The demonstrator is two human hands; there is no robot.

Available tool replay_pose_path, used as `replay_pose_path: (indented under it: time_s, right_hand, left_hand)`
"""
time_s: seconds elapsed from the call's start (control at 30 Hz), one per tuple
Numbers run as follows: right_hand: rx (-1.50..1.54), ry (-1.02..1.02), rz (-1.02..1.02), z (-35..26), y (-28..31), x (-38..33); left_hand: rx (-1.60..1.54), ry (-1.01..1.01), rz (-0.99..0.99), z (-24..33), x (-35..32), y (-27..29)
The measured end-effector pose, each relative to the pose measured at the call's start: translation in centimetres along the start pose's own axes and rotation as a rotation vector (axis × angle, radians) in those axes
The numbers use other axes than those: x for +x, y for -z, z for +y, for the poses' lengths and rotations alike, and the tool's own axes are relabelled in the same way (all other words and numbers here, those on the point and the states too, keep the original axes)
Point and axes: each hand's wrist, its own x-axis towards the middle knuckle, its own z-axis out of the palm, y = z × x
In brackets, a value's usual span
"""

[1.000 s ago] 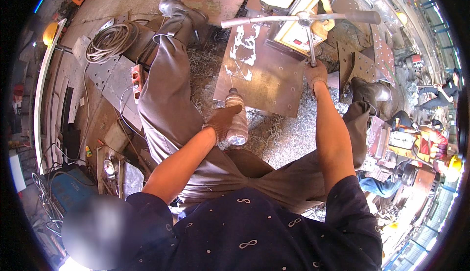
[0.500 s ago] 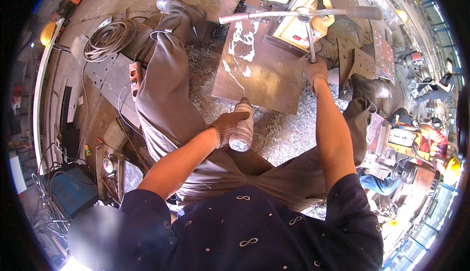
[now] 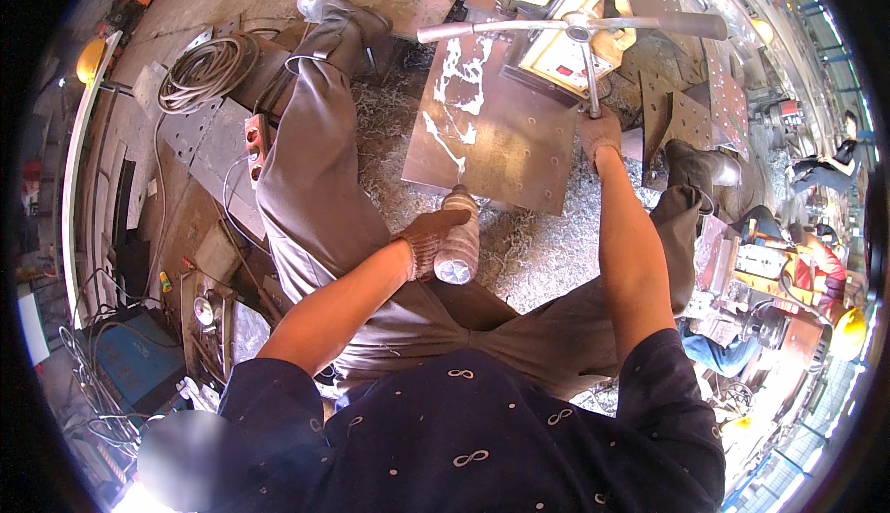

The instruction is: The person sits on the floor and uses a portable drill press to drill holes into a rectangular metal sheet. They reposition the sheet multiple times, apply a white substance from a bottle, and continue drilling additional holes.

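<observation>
My left hand [image 3: 426,240], in a brown knit glove, is closed around a clear plastic bottle [image 3: 456,261]. The bottle's neck points away from me toward the near edge of a steel plate [image 3: 519,156]. Milky white liquid [image 3: 470,102] lies in streaks and a patch across that plate, one streak starting by the bottle's mouth. My right hand [image 3: 601,133], also gloved, grips the lower arm of a three-armed feed handle [image 3: 519,26]. That handle belongs to a yellow drilling machine [image 3: 554,61] standing on the plate's far right part.
Metal shavings [image 3: 538,249] cover the ground around the plate. On the left are a coiled cable [image 3: 209,73], a red socket strip [image 3: 256,147] and a blue box-shaped machine [image 3: 134,360]. Drilled plates [image 3: 691,114] lie right. People work farther right, one near a yellow helmet [image 3: 848,332].
The white streak ahead of the bottle's mouth has become thicker. Both hands stay nearly in place, still holding the bottle and the feed handle.
</observation>
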Motion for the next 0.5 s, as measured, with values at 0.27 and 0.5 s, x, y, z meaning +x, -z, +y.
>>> replay_pose_path:
  time_s: [0.27,0.5]
  right_hand:
    - [-0.028,0.007,0.039,1.1,-0.8,0.8]
    - [-0.006,0.028,0.034,2.0,-0.7,1.3]
  left_hand:
    - [-0.032,-0.152,0.108,0.3,1.9,1.7]
    - [-0.004,-0.229,0.243,0.6,0.8,-0.1]
